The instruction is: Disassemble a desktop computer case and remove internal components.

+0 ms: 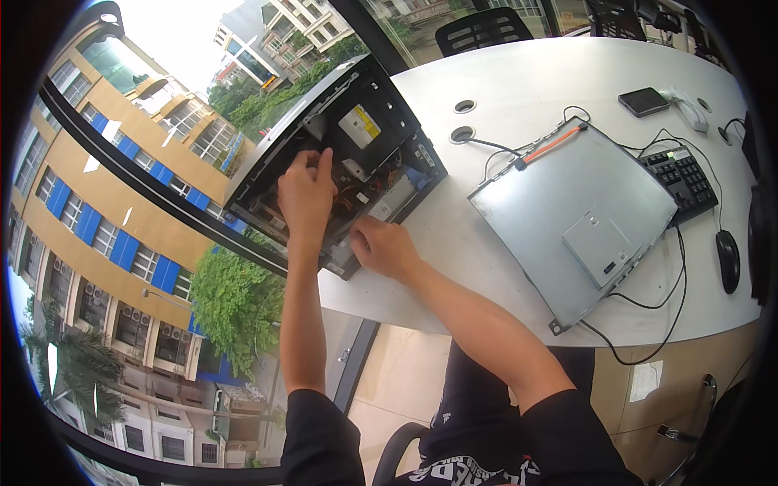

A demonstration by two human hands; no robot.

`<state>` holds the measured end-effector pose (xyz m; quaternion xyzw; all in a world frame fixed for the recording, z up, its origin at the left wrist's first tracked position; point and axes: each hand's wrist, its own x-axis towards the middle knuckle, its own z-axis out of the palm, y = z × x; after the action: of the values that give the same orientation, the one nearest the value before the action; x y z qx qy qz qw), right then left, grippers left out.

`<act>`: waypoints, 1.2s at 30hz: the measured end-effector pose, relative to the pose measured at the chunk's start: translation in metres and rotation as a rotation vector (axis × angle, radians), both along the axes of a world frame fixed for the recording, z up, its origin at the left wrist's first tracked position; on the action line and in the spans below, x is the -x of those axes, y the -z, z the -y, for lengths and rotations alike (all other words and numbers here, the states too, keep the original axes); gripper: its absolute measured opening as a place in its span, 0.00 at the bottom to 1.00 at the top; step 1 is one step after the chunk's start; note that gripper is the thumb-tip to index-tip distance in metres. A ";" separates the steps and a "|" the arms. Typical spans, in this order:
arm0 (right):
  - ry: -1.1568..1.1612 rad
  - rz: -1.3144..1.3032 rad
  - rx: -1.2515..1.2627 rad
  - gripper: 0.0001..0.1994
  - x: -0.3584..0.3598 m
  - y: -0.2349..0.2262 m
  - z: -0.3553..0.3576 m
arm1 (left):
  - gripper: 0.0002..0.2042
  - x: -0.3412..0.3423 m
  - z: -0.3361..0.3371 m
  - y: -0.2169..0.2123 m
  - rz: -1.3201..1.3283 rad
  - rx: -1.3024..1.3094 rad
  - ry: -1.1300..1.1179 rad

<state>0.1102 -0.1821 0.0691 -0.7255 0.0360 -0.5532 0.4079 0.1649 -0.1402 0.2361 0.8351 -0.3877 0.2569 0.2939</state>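
Observation:
An opened desktop computer case stands at the table's left end, its inside facing me. Black metal brackets, a drive bay with a yellow-and-white label and thin orange and dark cables show within. My left hand reaches into the middle of the case, fingers bent and thumb raised; whatever its fingertips grip is hidden. Lower and to the right, my right hand is curled at the near edge of the case. Its fingertips are tucked in, and what they hold cannot be made out.
To the right lies a flat metal side panel with an orange cable on it. Past it are a black keyboard, a mouse, a phone and loose black cords. A window frame runs along the left.

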 end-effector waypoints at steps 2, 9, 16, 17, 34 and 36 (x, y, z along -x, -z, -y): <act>-0.014 -0.010 -0.012 0.02 0.000 -0.001 -0.001 | 0.19 -0.002 -0.001 -0.002 -0.036 0.001 0.023; 0.018 -0.030 -0.013 0.02 -0.001 -0.001 0.002 | 0.19 -0.013 0.002 -0.006 -0.095 -0.036 0.092; 0.114 -0.143 -0.131 0.14 -0.002 -0.003 0.007 | 0.16 -0.014 0.002 -0.006 -0.114 -0.042 0.097; 0.125 -0.170 -0.150 0.18 -0.002 -0.004 0.007 | 0.16 -0.014 0.003 -0.006 -0.116 -0.040 0.098; 0.121 -0.220 -0.160 0.24 -0.006 0.000 0.010 | 0.15 -0.019 0.002 -0.002 -0.081 0.006 0.127; 0.120 -0.223 -0.165 0.24 -0.006 -0.001 0.010 | 0.15 -0.019 0.002 -0.001 -0.078 0.009 0.131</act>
<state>0.1157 -0.1917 0.0699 -0.7429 0.1699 -0.4878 0.4258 0.1841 -0.1422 0.2371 0.8160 -0.4283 0.2062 0.3289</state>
